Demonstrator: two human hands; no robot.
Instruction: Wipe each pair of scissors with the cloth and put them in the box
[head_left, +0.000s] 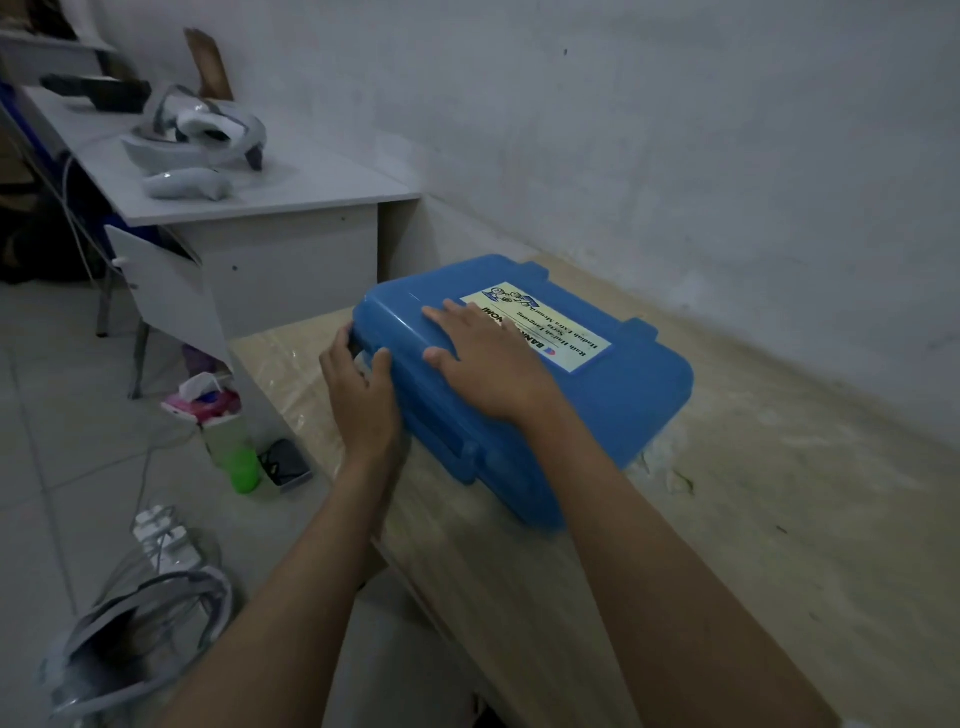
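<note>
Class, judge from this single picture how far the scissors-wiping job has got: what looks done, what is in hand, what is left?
Done: nothing can be confirmed; no scissors or cloth are in view, and the blue box on the table has its lid down. In hand: the right hand lies flat on the lid while the left hand curls round the front latch. Left: whether the box is being opened or shut cannot be told.

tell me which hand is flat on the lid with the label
The right hand lies flat on the blue box lid, partly covering its label; the left hand grips the box's side edge.
</note>
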